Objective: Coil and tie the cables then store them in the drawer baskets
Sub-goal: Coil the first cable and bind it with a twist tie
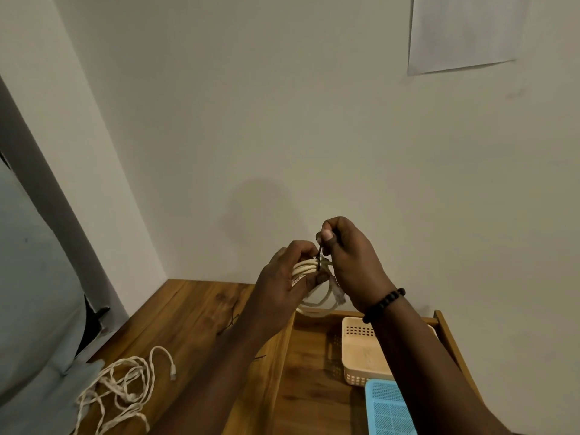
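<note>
My left hand [284, 277] grips a coiled cream cable [306, 267] held up in front of the wall, above the desk's far edge. A dark tie [319, 253] is wrapped around the coil. My right hand [348, 255] pinches the tie's free end between thumb and fingers, just above the coil. The lower loop and a plug of the coil hang below my hands. A loose, tangled cream cable [125, 384] lies on the wooden desk [188, 309] at the lower left. In the open drawer [310, 365] stand a beige basket [361, 350] and a blue basket [387, 409], partly hidden by my right forearm.
Thin dark ties [230, 321] lie on the desk near the drawer's left wall. A grey cloth-covered shape [37, 293] fills the left side. The wall stands close behind the desk, with a paper sheet [461, 32] stuck on it at the upper right.
</note>
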